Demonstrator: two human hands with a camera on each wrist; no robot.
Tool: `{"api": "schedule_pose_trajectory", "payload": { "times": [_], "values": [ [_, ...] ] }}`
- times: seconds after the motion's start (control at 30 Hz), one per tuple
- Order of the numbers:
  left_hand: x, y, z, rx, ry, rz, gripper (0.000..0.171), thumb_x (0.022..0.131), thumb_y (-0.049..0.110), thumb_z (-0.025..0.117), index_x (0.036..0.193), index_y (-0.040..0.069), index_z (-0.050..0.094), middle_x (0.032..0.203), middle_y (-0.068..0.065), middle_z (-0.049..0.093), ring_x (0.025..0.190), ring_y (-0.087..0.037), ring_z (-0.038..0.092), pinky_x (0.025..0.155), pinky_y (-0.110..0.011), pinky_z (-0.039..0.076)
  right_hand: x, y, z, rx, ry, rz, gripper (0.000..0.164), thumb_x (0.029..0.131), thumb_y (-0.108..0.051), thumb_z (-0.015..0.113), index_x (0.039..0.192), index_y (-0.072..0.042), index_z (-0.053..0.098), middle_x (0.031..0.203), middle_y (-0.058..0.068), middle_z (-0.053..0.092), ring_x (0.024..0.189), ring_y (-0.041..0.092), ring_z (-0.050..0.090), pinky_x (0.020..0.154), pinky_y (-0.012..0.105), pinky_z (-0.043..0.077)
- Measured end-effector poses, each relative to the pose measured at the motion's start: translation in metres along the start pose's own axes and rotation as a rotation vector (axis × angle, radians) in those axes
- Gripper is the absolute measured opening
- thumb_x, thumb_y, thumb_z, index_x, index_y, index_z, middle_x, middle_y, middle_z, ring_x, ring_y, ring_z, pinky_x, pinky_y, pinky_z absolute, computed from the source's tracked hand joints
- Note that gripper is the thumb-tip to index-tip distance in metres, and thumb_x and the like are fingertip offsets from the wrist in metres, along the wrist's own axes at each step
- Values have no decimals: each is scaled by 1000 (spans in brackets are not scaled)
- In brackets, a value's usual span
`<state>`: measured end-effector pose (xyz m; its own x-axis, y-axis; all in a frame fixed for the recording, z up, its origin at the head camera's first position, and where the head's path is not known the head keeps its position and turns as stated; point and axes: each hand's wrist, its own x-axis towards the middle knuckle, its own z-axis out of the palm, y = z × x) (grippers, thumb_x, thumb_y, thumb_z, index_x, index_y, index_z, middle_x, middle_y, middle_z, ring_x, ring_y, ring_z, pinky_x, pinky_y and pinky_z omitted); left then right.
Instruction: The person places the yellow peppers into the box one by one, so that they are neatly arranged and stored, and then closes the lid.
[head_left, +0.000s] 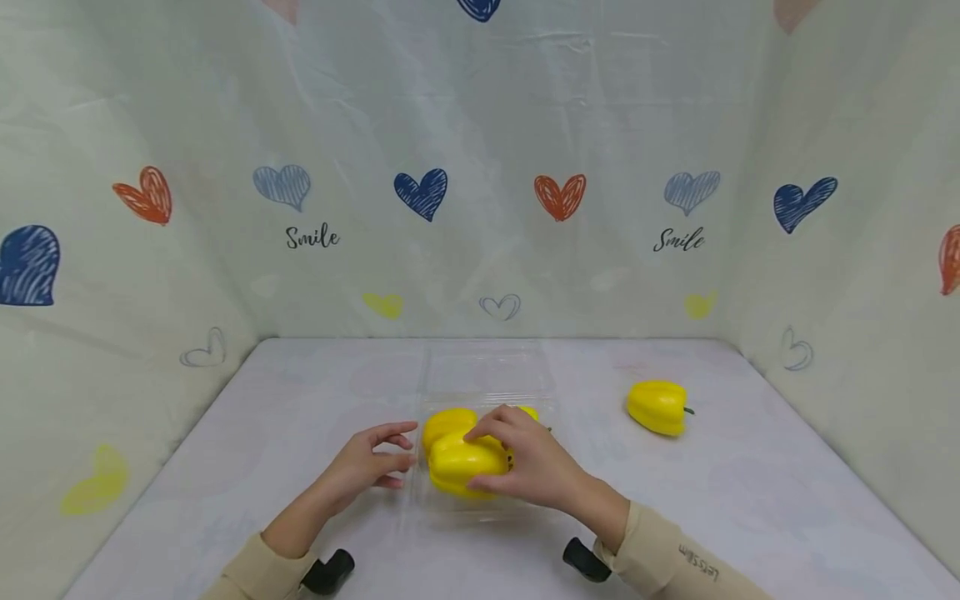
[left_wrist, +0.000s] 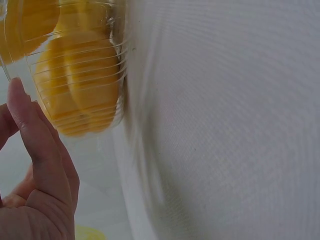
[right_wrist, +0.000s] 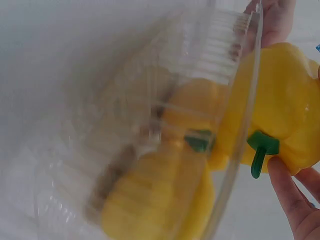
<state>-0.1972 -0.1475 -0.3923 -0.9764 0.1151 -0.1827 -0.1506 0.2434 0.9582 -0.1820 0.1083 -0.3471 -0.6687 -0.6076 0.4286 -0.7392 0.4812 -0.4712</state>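
My right hand grips a yellow bell pepper over the near part of a clear plastic box. In the right wrist view the green stem of this pepper points downward, close to my fingertips. Below it, two more yellow peppers lie inside the box, one on the left and one partly hidden behind my right hand. My left hand is beside the box's left wall, its fingers loosely bent and holding nothing. Its fingertips are right at the rim in the left wrist view.
The box's clear lid lies folded back, away from me. Another yellow pepper lies on its side on the white table, to the right. A curtain with printed hearts encloses the back and both sides.
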Motion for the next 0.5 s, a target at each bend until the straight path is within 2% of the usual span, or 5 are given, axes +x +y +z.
{"api": "schedule_pose_trajectory", "payload": {
  "times": [0.3,0.4,0.5],
  "values": [
    [-1,-1,-2,6,5,-3,53,80,12,74,129,7,54,105,-10,51,72,-20,59,65,-34,56,6,-7,17,-44,-91,83,38,75,-33,78,107,-17,64,106,-5,52,100,16,49,89,33,46],
    [-2,-1,-3,7,-5,4,54,80,12,73,130,7,53,106,-11,50,72,-20,59,65,-34,56,6,-9,17,-44,-130,125,40,76,-35,77,109,-17,64,108,-3,53,101,17,49,90,34,45],
    [-2,-1,-2,10,-6,2,54,80,12,73,130,7,53,106,-11,51,72,-20,59,65,-35,56,6,-8,12,-27,-204,142,42,78,-32,75,115,-16,64,116,1,54,107,20,49,92,35,45]
  ]
}}
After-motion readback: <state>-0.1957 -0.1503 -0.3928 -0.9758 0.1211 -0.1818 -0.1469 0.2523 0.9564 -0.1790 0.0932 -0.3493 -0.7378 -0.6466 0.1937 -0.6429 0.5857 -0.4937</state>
